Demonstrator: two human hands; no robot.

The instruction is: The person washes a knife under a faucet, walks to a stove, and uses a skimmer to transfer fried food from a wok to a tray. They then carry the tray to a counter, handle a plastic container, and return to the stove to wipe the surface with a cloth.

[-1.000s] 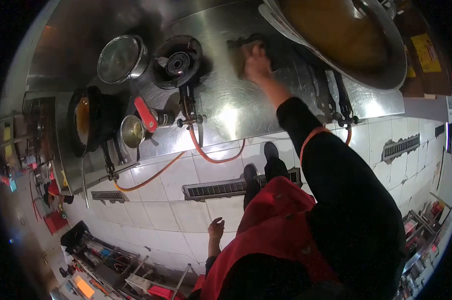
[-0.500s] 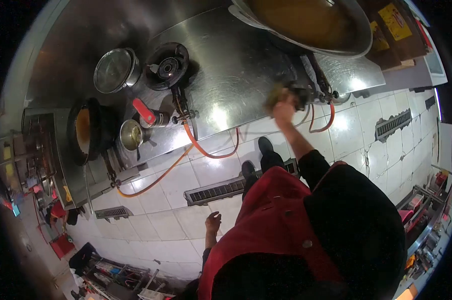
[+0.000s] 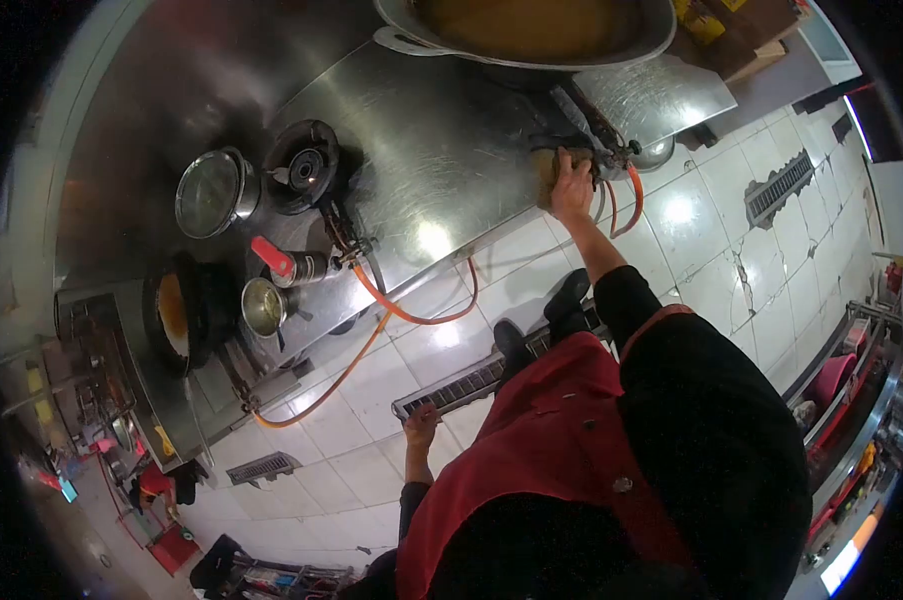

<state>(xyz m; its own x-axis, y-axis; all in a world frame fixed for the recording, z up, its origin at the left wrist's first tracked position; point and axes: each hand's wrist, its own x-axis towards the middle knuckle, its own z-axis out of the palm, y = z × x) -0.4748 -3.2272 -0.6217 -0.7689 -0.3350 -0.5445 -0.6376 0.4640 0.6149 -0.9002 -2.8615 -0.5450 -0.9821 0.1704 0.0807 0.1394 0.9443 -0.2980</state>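
Note:
My right hand (image 3: 573, 190) presses on a brownish-yellow cloth or pad (image 3: 544, 178) at the counter's front edge, its fingers bent over it. Just beyond the fingers are a dark object (image 3: 556, 144), whose kind I cannot make out, and the black burner valve (image 3: 629, 152). Over the floor my left hand (image 3: 421, 426) hangs low, fingers loosely bent and apart, with nothing visible in it. Above my right hand stands a large wok (image 3: 396, 40) of brown liquid.
On the steel counter (image 3: 421, 150) stand a gas burner (image 3: 306, 168), a strainer pot (image 3: 211, 194), a red-handled can (image 3: 306, 266), a small metal bowl (image 3: 264, 307) and a black wok (image 3: 211, 315). Orange gas hoses (image 3: 411, 316) hang over the front edge. Drain grates (image 3: 451, 388) break the tiled floor.
My right hand was blurred over the counter with the cloth or pad; now it is at the front edge beside the valve. My view has shifted, and the feet stand differently.

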